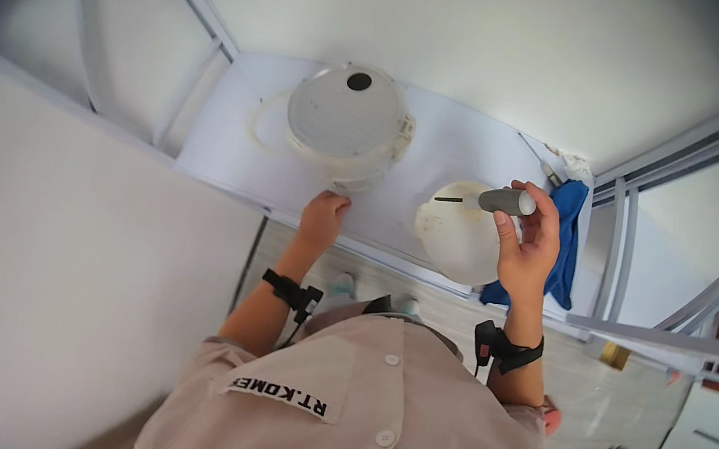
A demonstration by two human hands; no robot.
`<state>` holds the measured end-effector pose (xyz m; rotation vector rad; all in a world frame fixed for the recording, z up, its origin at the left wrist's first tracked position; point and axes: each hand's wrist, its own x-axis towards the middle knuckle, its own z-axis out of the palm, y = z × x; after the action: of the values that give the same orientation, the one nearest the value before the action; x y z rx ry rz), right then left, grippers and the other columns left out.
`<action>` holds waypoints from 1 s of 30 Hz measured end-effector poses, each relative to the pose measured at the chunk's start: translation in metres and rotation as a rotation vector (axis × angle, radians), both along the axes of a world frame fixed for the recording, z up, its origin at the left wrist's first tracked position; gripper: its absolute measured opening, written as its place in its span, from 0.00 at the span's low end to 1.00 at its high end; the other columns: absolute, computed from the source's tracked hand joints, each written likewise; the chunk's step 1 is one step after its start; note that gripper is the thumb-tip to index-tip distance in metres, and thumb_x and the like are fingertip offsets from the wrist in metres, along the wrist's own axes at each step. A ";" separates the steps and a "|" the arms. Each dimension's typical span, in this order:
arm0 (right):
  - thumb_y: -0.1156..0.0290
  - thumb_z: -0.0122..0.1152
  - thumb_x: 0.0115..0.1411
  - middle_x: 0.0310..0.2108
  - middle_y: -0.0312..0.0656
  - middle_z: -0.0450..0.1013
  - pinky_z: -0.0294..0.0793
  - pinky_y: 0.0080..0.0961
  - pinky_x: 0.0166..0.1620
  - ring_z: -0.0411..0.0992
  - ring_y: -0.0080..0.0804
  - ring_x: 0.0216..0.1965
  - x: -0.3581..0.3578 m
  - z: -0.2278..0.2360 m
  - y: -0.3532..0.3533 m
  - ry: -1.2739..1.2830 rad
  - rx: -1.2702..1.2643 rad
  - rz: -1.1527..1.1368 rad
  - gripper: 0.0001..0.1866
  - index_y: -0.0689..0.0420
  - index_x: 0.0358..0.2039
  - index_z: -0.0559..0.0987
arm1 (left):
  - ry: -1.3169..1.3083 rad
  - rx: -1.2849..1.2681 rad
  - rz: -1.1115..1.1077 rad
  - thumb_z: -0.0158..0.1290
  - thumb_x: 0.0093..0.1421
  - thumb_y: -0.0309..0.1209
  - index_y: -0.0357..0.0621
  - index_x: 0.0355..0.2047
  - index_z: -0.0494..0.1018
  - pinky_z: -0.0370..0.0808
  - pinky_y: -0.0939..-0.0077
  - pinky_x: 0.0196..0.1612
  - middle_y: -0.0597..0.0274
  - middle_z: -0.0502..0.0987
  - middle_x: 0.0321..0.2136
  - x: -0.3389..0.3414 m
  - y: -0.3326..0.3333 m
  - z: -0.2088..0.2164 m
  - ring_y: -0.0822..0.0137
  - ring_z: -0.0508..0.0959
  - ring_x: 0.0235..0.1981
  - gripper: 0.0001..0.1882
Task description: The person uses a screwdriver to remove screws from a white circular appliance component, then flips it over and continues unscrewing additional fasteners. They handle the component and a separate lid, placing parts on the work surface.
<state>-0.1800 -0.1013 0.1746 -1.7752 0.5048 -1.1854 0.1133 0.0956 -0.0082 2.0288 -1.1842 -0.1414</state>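
Note:
My right hand (532, 241) holds a screwdriver (508, 201) by its thick grey handle. The dark shaft points left, above a round off-white cover (459, 244) lying near the table's front edge. My left hand (321, 217) is closed, with its fingertips at the near lower edge of a white round appliance (343, 120). Whatever those fingers pinch, if anything, is hidden. On the appliance's flat grey-white top is a dark round spot near the far side, and a latch-like part juts from its right side.
A blue cloth (566, 246) hangs over the table's right end. Behind it lies another screwdriver (549, 173), beside a crumpled white scrap (575, 166). A pale cord (254, 121) curls left of the appliance. Metal frame posts (624, 255) and white panels border the white table (223, 144).

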 end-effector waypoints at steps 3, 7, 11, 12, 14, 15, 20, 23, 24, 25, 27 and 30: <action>0.84 0.72 0.66 0.61 0.50 0.78 0.79 0.33 0.63 0.79 0.37 0.59 0.029 0.005 0.011 -0.034 -0.026 -0.017 0.28 0.61 0.66 0.75 | -0.041 0.001 -0.034 0.62 0.66 0.25 0.39 0.39 0.86 0.82 0.53 0.44 0.48 0.84 0.38 0.038 0.022 0.004 0.43 0.84 0.40 0.05; 0.83 0.73 0.65 0.60 0.49 0.78 0.79 0.33 0.62 0.79 0.37 0.58 0.057 0.011 0.031 -0.019 -0.021 -0.052 0.29 0.61 0.65 0.75 | -0.022 -0.039 -0.058 0.62 0.65 0.23 0.38 0.39 0.86 0.82 0.54 0.43 0.47 0.84 0.37 0.082 0.037 0.008 0.43 0.84 0.40 0.05; 0.82 0.74 0.64 0.58 0.51 0.77 0.77 0.36 0.64 0.78 0.41 0.59 0.081 0.022 0.057 0.020 -0.151 0.009 0.31 0.61 0.66 0.74 | 0.037 -0.065 -0.143 0.62 0.65 0.22 0.37 0.39 0.86 0.82 0.56 0.42 0.47 0.84 0.36 0.101 0.035 0.030 0.44 0.84 0.38 0.04; 0.81 0.74 0.64 0.58 0.53 0.77 0.76 0.38 0.64 0.78 0.42 0.60 0.088 0.025 0.064 0.040 -0.186 0.041 0.32 0.61 0.67 0.73 | 0.076 -0.069 -0.171 0.62 0.65 0.22 0.37 0.39 0.86 0.82 0.57 0.42 0.47 0.85 0.36 0.104 0.034 0.033 0.45 0.84 0.38 0.04; 0.80 0.75 0.64 0.57 0.53 0.77 0.76 0.39 0.63 0.78 0.43 0.59 0.103 0.026 0.077 0.096 -0.242 0.067 0.32 0.61 0.66 0.74 | 0.116 -0.080 -0.212 0.63 0.65 0.21 0.36 0.39 0.86 0.82 0.59 0.40 0.48 0.85 0.37 0.110 0.035 0.034 0.47 0.85 0.36 0.04; 0.80 0.75 0.63 0.56 0.53 0.77 0.76 0.40 0.63 0.78 0.44 0.59 0.113 0.028 0.082 0.119 -0.274 0.081 0.32 0.61 0.66 0.74 | 0.119 -0.087 -0.226 0.64 0.65 0.21 0.36 0.40 0.86 0.82 0.62 0.39 0.49 0.85 0.37 0.113 0.035 0.033 0.49 0.85 0.35 0.04; 0.82 0.77 0.57 0.53 0.51 0.82 0.79 0.38 0.57 0.80 0.50 0.53 0.164 0.032 0.102 0.164 -0.300 0.121 0.29 0.58 0.60 0.80 | 0.135 -0.103 -0.163 0.63 0.65 0.21 0.37 0.39 0.86 0.83 0.61 0.39 0.49 0.85 0.38 0.137 0.043 0.032 0.48 0.85 0.35 0.05; 0.83 0.77 0.57 0.53 0.52 0.81 0.80 0.36 0.55 0.81 0.51 0.53 0.190 0.026 0.108 0.161 -0.275 0.182 0.29 0.57 0.60 0.80 | 0.070 -0.087 -0.042 0.61 0.66 0.23 0.38 0.40 0.87 0.83 0.54 0.42 0.48 0.85 0.38 0.161 0.052 0.016 0.43 0.85 0.38 0.06; 0.82 0.78 0.57 0.52 0.51 0.81 0.81 0.36 0.54 0.81 0.50 0.51 0.200 0.026 0.109 0.159 -0.285 0.183 0.29 0.56 0.59 0.80 | 0.038 -0.071 -0.003 0.61 0.66 0.24 0.38 0.40 0.87 0.83 0.54 0.43 0.48 0.85 0.38 0.170 0.058 0.011 0.43 0.85 0.38 0.06; 0.82 0.78 0.57 0.52 0.50 0.81 0.81 0.36 0.53 0.81 0.50 0.51 0.207 0.025 0.111 0.170 -0.273 0.191 0.28 0.56 0.58 0.80 | 0.006 -0.054 0.037 0.61 0.67 0.25 0.39 0.40 0.87 0.83 0.53 0.43 0.49 0.85 0.38 0.177 0.062 0.004 0.43 0.85 0.38 0.06; 0.81 0.79 0.57 0.51 0.49 0.82 0.81 0.36 0.51 0.81 0.48 0.49 0.221 0.018 0.114 0.190 -0.241 0.205 0.28 0.56 0.57 0.81 | -0.004 -0.044 0.064 0.60 0.67 0.26 0.39 0.40 0.86 0.82 0.52 0.44 0.49 0.84 0.38 0.185 0.068 -0.002 0.43 0.84 0.39 0.06; 0.81 0.80 0.56 0.50 0.49 0.82 0.81 0.36 0.49 0.81 0.47 0.47 0.238 0.007 0.117 0.200 -0.256 0.231 0.27 0.56 0.56 0.81 | -0.053 -0.012 0.103 0.60 0.67 0.25 0.40 0.40 0.86 0.81 0.51 0.46 0.49 0.83 0.38 0.191 0.070 -0.005 0.43 0.83 0.41 0.06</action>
<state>0.0579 0.0153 0.1820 -2.1215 0.2606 -0.9489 0.3047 0.1657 -0.0135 2.0895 -1.1074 -0.0299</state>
